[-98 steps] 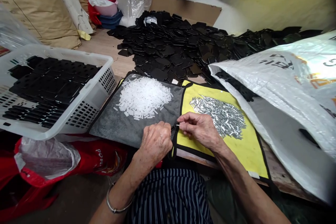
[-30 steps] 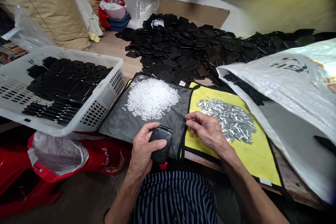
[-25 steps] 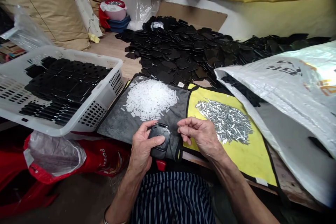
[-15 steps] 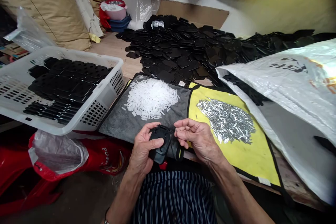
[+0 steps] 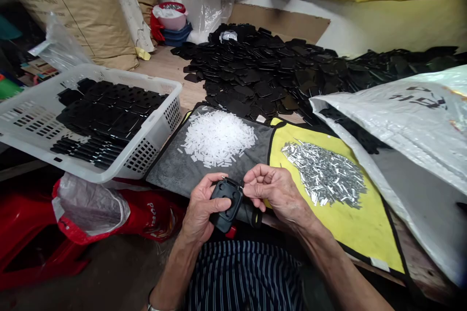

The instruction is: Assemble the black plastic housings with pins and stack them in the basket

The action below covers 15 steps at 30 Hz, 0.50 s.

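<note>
The left hand (image 5: 199, 206) clenches a black plastic fob casing (image 5: 226, 204) while the right hand (image 5: 275, 192) pinches a small metal pin (image 5: 241, 186); insufficient finger pressure could drop the pin onto the grey towel (image 5: 171, 182).

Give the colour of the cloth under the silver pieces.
The cloth is yellow, black-edged; head view.

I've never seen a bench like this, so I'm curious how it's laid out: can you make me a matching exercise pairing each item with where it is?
Items:
1. white sticks
2. silver strips
3. black casing
4. rows of black pieces

Places:
A. white plastic basket
B. left hand
C. yellow cloth
D. grey towel

Pairs: 1-D, 2-C, 3-B, 4-A
</note>
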Tool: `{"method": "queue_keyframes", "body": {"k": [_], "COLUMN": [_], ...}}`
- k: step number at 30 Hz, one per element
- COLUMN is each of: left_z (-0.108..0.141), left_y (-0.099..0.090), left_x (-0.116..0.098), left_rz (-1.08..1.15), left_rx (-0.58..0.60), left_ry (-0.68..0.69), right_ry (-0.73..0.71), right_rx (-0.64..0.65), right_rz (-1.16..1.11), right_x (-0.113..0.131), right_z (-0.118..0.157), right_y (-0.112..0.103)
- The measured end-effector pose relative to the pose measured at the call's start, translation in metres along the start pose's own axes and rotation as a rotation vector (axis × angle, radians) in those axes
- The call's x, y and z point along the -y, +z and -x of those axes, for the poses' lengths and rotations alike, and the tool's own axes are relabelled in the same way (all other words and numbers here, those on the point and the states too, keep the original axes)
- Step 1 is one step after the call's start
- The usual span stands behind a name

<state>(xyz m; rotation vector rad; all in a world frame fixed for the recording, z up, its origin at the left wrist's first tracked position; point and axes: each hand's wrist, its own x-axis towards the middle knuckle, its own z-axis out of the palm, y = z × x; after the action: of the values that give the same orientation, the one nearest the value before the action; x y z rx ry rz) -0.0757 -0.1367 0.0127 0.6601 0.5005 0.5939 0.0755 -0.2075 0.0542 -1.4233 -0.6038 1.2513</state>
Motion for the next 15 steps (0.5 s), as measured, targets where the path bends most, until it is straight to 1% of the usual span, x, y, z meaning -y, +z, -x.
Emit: {"method": "queue_keyframes", "body": {"k": [3, 6, 8, 9, 11, 13, 15], "left_z": [0.001, 0.003, 0.004, 0.006, 0.008, 0.011, 0.014], "left_y": [-0.004, -0.008, -0.01, -0.011, -0.012, -0.014, -0.017], "left_x": [-0.003, -0.006, -0.008, -0.008, -0.007, -0.006, -0.006], "left_rz": [-0.118, -0.21, -0.197, -0.18, -0.163, -0.174, -0.204], "left_rx": [0.003, -0.003, -0.007, -0.008, -0.012, -0.016, -0.025], "left_ry": [0.019, 0.036, 0.051, 0.058, 0.075, 0.085, 0.082], "right_ry": [-0.006, -0.144, -0.231, -0.248, -0.233, -0.184, -0.118], "right_rx": [-0.033, -0.074, -0.058, -0.049, -0.049, -0.049, -0.018], "right_rz": [0.08, 0.248, 0.267, 0.24, 0.164, 0.104, 0.058], "right_x": [0.001, -0.001, -0.005, -0.007, -0.012, -0.017, -0.022], "right_z": [0.0, 0.001, 0.001, 0.001, 0.0, -0.002, -0.004], "right_y": [0.004, 0.009, 0.013, 0.015, 0.019, 0.022, 0.023]}}
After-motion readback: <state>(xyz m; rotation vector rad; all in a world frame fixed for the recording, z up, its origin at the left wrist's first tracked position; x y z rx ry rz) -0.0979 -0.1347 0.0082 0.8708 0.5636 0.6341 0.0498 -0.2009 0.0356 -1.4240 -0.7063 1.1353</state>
